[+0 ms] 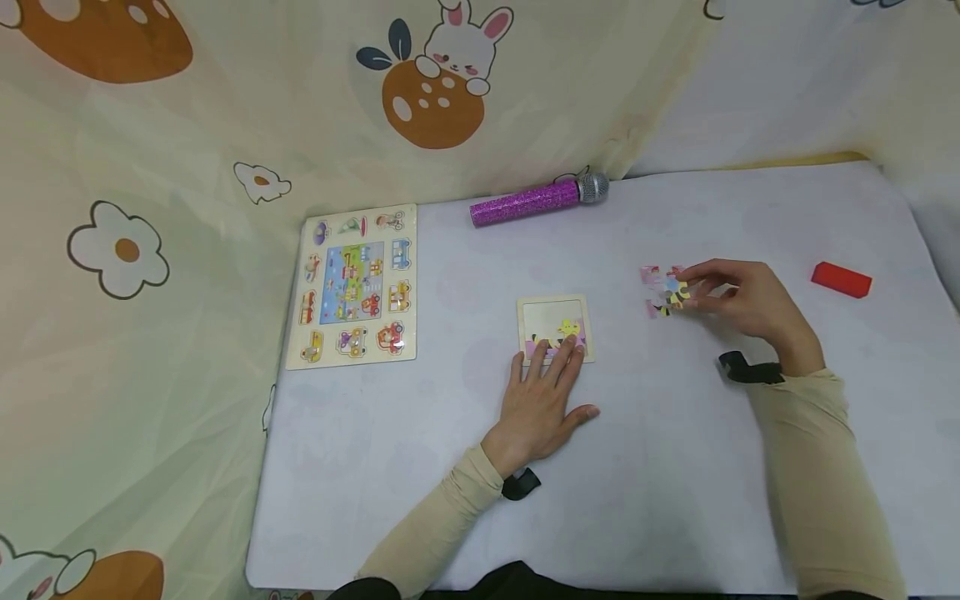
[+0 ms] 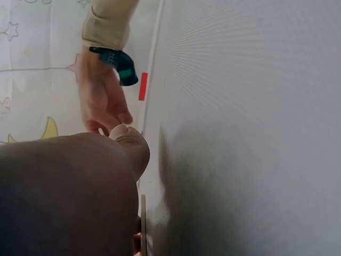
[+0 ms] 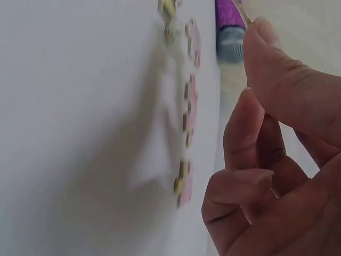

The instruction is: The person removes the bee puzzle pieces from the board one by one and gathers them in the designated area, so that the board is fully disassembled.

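My left hand (image 1: 536, 412) lies with extended fingers on the lower edge of a small square puzzle tray (image 1: 543, 315). A few fitted pieces, yellow and pink (image 1: 570, 327), show along the tray's bottom; the fingertips hide part of them. To the right, my right hand (image 1: 738, 300) pinches a puzzle piece (image 3: 242, 12) between thumb and finger. Only the thin edge of that piece shows in the right wrist view. Loose puzzle pieces (image 1: 651, 277) lie on the table beside the right fingertips, and several stand out in the right wrist view as thick-edged pieces (image 3: 189, 109).
A larger picture board (image 1: 408, 333) with vehicle shapes lies at the table's left edge. At the back is a glittery purple microphone (image 1: 525, 203). A red block (image 1: 842, 279) sits right of my right hand. A printed curtain (image 1: 202, 250) hangs along the left and back.
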### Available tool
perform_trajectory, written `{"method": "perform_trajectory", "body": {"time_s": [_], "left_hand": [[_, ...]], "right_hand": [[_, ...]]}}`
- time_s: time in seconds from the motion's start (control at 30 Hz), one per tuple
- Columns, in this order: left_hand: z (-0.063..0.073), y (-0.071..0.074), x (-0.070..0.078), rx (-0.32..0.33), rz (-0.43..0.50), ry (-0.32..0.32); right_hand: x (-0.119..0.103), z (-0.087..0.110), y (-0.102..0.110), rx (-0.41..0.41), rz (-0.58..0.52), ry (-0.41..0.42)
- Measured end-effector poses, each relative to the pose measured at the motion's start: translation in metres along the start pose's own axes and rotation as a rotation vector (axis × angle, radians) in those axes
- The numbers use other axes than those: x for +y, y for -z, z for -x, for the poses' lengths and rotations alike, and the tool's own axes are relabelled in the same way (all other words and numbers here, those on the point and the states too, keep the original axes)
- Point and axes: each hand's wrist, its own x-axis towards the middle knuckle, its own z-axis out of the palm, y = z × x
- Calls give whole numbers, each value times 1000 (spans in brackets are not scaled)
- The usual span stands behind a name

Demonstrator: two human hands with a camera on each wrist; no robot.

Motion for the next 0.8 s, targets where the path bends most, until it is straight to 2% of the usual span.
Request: {"method": "perform_trajectory", "body": {"time_s": [0.2, 0.4, 0.8], "left_hand": [[0, -1, 0, 14, 2, -5], [0, -2, -1, 18, -3, -3], [1, -2, -1, 18, -1, -3]], "right_hand": [[14, 9, 9, -16, 58, -79], [19, 10, 9, -51, 105, -125], [25, 6, 2, -60, 153, -112]]}}
